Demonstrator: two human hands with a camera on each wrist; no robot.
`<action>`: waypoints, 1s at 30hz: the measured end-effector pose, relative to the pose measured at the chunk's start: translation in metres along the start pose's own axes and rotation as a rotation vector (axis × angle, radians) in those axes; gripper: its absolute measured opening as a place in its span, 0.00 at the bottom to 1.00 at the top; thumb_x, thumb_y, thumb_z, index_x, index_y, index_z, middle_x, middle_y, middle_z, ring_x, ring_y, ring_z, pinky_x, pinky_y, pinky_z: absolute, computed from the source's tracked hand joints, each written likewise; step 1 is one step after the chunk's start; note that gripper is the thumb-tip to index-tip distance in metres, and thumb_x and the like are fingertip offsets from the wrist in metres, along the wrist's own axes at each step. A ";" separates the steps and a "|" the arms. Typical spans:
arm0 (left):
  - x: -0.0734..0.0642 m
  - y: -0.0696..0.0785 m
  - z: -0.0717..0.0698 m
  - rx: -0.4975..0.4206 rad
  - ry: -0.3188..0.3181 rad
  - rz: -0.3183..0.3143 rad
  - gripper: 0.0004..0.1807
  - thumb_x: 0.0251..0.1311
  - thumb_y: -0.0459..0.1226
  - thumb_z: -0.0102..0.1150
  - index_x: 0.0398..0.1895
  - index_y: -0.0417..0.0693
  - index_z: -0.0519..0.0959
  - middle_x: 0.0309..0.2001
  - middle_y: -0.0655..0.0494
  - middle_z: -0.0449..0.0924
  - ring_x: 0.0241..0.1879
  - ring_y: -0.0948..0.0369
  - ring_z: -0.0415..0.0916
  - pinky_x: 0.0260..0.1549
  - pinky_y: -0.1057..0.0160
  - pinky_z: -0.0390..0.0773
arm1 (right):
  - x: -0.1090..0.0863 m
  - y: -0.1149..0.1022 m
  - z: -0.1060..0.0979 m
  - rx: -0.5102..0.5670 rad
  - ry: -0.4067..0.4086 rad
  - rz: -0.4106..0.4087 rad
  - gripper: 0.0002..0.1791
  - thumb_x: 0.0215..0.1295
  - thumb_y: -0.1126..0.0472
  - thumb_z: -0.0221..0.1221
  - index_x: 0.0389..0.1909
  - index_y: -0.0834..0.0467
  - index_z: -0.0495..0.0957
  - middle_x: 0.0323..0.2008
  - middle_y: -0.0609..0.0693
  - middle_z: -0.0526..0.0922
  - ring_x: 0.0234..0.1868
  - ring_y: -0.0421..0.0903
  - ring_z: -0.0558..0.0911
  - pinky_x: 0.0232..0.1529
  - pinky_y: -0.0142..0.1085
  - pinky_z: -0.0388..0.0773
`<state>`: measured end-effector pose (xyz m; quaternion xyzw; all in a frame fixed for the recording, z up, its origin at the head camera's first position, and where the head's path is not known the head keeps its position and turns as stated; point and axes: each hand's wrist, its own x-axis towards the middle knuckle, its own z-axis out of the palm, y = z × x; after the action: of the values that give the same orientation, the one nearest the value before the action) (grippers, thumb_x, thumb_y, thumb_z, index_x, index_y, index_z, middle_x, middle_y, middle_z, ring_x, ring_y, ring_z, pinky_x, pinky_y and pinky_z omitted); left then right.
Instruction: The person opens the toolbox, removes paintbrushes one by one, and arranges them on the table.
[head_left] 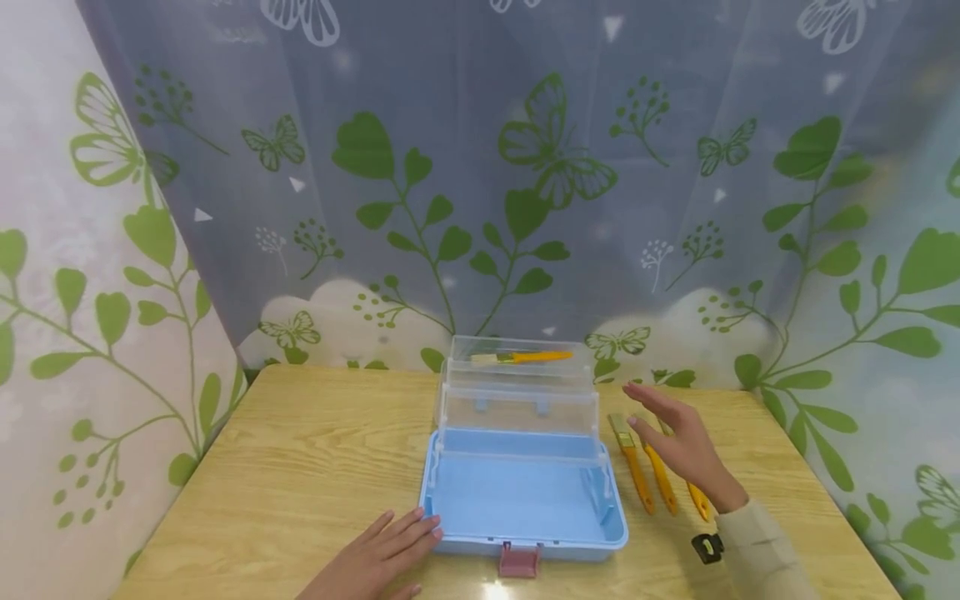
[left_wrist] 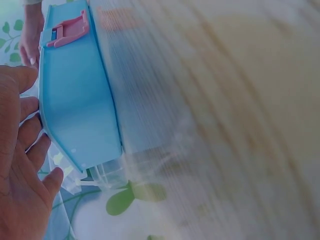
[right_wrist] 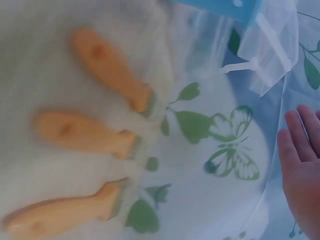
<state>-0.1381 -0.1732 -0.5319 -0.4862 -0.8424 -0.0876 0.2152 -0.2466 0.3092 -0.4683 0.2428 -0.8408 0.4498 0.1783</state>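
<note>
A light-blue plastic storage box (head_left: 525, 504) stands open with its clear fold-out trays (head_left: 521, 379) raised at the back and a pink clasp (head_left: 519, 562) in front. One paintbrush with an orange handle (head_left: 543, 357) lies in the top tray. My left hand (head_left: 386, 554) has its extended fingers at the box's front left corner, fingertips right at the rim. To the right of the box, three flat paintbrushes (head_left: 637, 477) lie side by side, orange handles toward me. Above their bristle ends is my right hand (head_left: 686, 446), fingers extended and holding nothing; it partly hides two brushes.
The wooden table (head_left: 322, 450) extends on both sides of the box. Behind it hangs a patterned curtain (head_left: 450, 208) with leaves and butterflies, close to the raised trays. A small black device (head_left: 707, 547) is beside the right sleeve (head_left: 761, 546).
</note>
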 end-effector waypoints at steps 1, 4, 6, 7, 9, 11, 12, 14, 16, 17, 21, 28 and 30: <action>0.000 0.000 0.000 -0.002 0.000 -0.001 0.40 0.66 0.49 0.64 0.78 0.49 0.62 0.72 0.52 0.71 0.81 0.67 0.31 0.75 0.70 0.27 | 0.005 0.000 0.000 0.004 -0.007 0.008 0.27 0.69 0.70 0.62 0.69 0.60 0.74 0.64 0.64 0.78 0.65 0.27 0.74 0.64 0.18 0.66; 0.000 0.000 0.001 0.001 -0.001 -0.002 0.41 0.66 0.50 0.64 0.79 0.49 0.62 0.71 0.52 0.72 0.81 0.67 0.31 0.75 0.70 0.26 | 0.020 -0.002 0.002 -0.005 -0.020 0.028 0.24 0.70 0.68 0.62 0.67 0.60 0.76 0.63 0.61 0.80 0.64 0.27 0.74 0.64 0.21 0.69; 0.000 0.000 0.001 0.008 0.002 -0.003 0.41 0.66 0.50 0.65 0.79 0.49 0.61 0.71 0.52 0.72 0.81 0.67 0.32 0.75 0.70 0.27 | 0.029 -0.005 0.004 -0.030 -0.027 0.046 0.22 0.72 0.65 0.61 0.65 0.59 0.78 0.63 0.58 0.81 0.64 0.28 0.75 0.64 0.27 0.72; 0.000 0.000 0.001 0.007 0.003 -0.004 0.42 0.65 0.50 0.65 0.79 0.50 0.61 0.71 0.53 0.72 0.81 0.67 0.32 0.75 0.70 0.27 | 0.034 -0.006 0.005 -0.041 -0.032 0.045 0.21 0.72 0.64 0.61 0.65 0.59 0.78 0.62 0.58 0.81 0.64 0.30 0.75 0.65 0.32 0.74; 0.000 0.001 0.001 0.004 0.002 -0.007 0.42 0.65 0.49 0.65 0.79 0.50 0.60 0.71 0.53 0.72 0.81 0.68 0.32 0.75 0.71 0.26 | 0.043 -0.010 0.007 -0.053 -0.046 0.047 0.20 0.73 0.63 0.61 0.63 0.59 0.80 0.62 0.56 0.82 0.65 0.34 0.76 0.65 0.43 0.75; 0.000 0.001 0.001 0.002 0.003 -0.008 0.43 0.65 0.49 0.65 0.80 0.51 0.60 0.72 0.54 0.71 0.81 0.68 0.32 0.75 0.71 0.27 | 0.052 -0.014 0.010 -0.050 -0.061 0.043 0.19 0.73 0.63 0.60 0.62 0.59 0.81 0.62 0.56 0.82 0.65 0.37 0.77 0.65 0.50 0.75; 0.000 0.001 0.001 0.002 0.003 -0.008 0.43 0.65 0.50 0.65 0.80 0.51 0.60 0.72 0.54 0.71 0.81 0.68 0.32 0.75 0.71 0.27 | 0.057 -0.015 0.011 -0.043 -0.068 0.035 0.19 0.73 0.63 0.60 0.62 0.59 0.81 0.61 0.57 0.83 0.65 0.39 0.78 0.64 0.52 0.74; 0.000 0.001 0.002 0.021 0.008 -0.001 0.42 0.65 0.50 0.65 0.79 0.51 0.60 0.72 0.54 0.71 0.81 0.67 0.33 0.75 0.71 0.27 | 0.066 -0.018 0.013 -0.026 -0.081 0.027 0.18 0.73 0.64 0.60 0.61 0.60 0.82 0.59 0.56 0.84 0.63 0.42 0.80 0.63 0.46 0.77; 0.000 0.001 0.001 0.033 0.016 0.003 0.42 0.66 0.51 0.65 0.79 0.50 0.61 0.72 0.54 0.71 0.81 0.66 0.34 0.76 0.70 0.28 | 0.075 -0.019 0.016 -0.003 -0.100 0.013 0.17 0.73 0.65 0.59 0.59 0.62 0.82 0.57 0.58 0.85 0.60 0.48 0.82 0.60 0.39 0.80; 0.000 0.001 0.001 0.037 0.021 0.006 0.41 0.65 0.51 0.65 0.78 0.49 0.62 0.71 0.53 0.72 0.81 0.66 0.35 0.76 0.70 0.28 | 0.080 -0.019 0.017 -0.002 -0.112 0.015 0.16 0.74 0.65 0.59 0.59 0.63 0.82 0.56 0.57 0.85 0.58 0.51 0.83 0.58 0.36 0.80; 0.000 0.001 0.001 0.043 0.035 0.010 0.41 0.65 0.51 0.65 0.77 0.48 0.64 0.71 0.53 0.72 0.81 0.65 0.35 0.76 0.69 0.30 | 0.098 -0.019 0.023 -0.011 -0.194 0.064 0.17 0.77 0.61 0.55 0.59 0.65 0.81 0.55 0.59 0.85 0.56 0.58 0.84 0.55 0.37 0.82; 0.000 0.002 -0.001 0.045 0.038 -0.001 0.39 0.66 0.51 0.64 0.77 0.49 0.64 0.73 0.55 0.70 0.81 0.65 0.37 0.76 0.69 0.29 | 0.127 -0.019 0.038 -0.077 -0.317 0.113 0.17 0.77 0.64 0.54 0.59 0.67 0.80 0.57 0.63 0.84 0.57 0.60 0.83 0.58 0.51 0.81; 0.000 0.002 -0.001 0.043 0.036 0.001 0.39 0.66 0.51 0.64 0.77 0.48 0.64 0.72 0.54 0.71 0.81 0.65 0.37 0.76 0.69 0.29 | 0.133 -0.017 0.043 -0.107 -0.328 0.122 0.16 0.77 0.66 0.54 0.58 0.68 0.81 0.56 0.64 0.84 0.57 0.60 0.83 0.58 0.51 0.81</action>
<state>-0.1362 -0.1723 -0.5309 -0.4801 -0.8400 -0.0783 0.2406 -0.3486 0.2321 -0.4107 0.2517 -0.8945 0.3688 0.0237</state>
